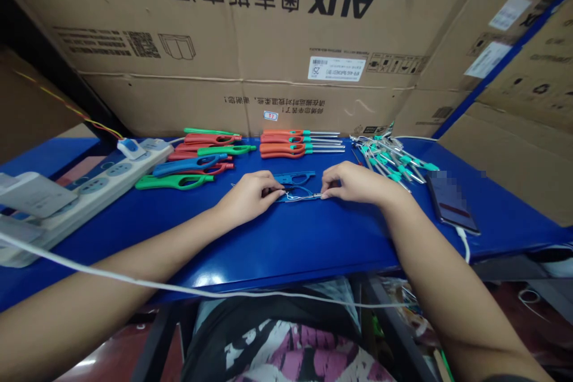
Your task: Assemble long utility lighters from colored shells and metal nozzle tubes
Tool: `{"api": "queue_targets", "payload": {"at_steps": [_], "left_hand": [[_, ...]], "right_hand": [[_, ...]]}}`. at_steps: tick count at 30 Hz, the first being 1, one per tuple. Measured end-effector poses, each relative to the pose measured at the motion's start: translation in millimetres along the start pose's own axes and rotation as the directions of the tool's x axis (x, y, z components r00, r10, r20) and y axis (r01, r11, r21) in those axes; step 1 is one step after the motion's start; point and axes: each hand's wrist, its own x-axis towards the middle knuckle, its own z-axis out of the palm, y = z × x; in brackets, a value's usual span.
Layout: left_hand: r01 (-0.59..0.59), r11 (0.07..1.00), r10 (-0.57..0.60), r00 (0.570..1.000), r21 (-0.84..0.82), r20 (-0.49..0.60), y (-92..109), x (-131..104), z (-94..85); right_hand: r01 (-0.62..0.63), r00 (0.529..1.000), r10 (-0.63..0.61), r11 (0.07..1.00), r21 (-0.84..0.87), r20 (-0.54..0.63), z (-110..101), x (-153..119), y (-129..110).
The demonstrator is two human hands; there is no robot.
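Midway along the blue surface point(268, 239), your left grip point(257, 194) pinches a small black part point(288, 189) beside thin white wires point(294, 196), and your right grip point(348, 184) pinches the end of a metal rod point(317, 196). Blue handle pieces point(285, 178) lie between your hands and just beyond. Orange handles point(280, 150) rest farther back; a phone point(450, 200) lies off to your right.
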Motion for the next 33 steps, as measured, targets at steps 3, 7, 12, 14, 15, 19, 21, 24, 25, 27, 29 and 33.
{"api": "queue_targets", "payload": {"at_steps": [3, 7, 12, 14, 15, 19, 21, 24, 25, 27, 29, 33], "left_hand": [[0.038, 0.999, -0.038, 0.999, -0.028, -0.020, 0, 0, 0.7], [0.061, 0.997, -0.064, 0.997, -0.049, -0.044, -1, 0, 2.0], [0.060, 0.996, -0.063, 0.997, -0.064, -0.041, -1, 2, 3.7], [0.054, 0.997, -0.055, 0.998, -0.050, -0.026, 0, 2, 3.0], [0.042, 0.999, -0.043, 0.999, -0.031, -0.016, 1, 2, 2.1], [-0.049, 0.984, 0.036, 0.996, 0.171, 0.079, 7, -1, -5.5], [-0.108, 0.943, 0.065, 0.987, 0.314, 0.145, 10, -3, -10.1], [-0.193, 0.858, 0.099, 0.971, 0.476, 0.216, 18, -6, -15.4], [-0.221, 0.830, 0.112, 0.966, 0.512, 0.234, 20, -6, -16.6], [-0.266, 0.792, 0.136, 0.954, 0.549, 0.267, 24, -7, -18.4], [-0.281, 0.793, 0.145, 0.949, 0.540, 0.281, 27, -9, -20.0], [-0.257, 0.844, 0.139, 0.952, 0.470, 0.271, 25, -12, -23.4]], "right_hand": [[-0.044, 0.999, 0.044, 0.999, -0.028, 0.000, 1, 0, -3], [-0.034, 0.999, 0.034, 0.999, 0.018, 0.001, 2, 0, -2], [-0.025, 1.000, 0.024, 0.996, 0.081, 0.004, 3, 1, 1], [-0.023, 1.000, 0.022, 0.996, 0.088, 0.007, 3, 1, 2], [-0.024, 1.000, 0.023, 0.995, 0.092, 0.009, 3, 1, 2], [-0.023, 1.000, 0.022, 0.993, 0.116, 0.012, 3, 1, 3], [-0.020, 1.000, 0.019, 0.992, 0.124, 0.012, 3, 1, 3], [-0.020, 1.000, 0.018, 0.990, 0.141, 0.012, 4, 2, 4], [-0.019, 1.000, 0.018, 0.989, 0.146, 0.010, 4, 2, 4], [-0.019, 1.000, 0.019, 0.988, 0.151, 0.006, 4, 2, 4], [-0.021, 1.000, 0.021, 0.989, 0.149, 0.002, 4, 2, 4], [-0.001, 1.000, -0.002, 0.987, 0.160, 0.019, 2, 0, 4]]}}
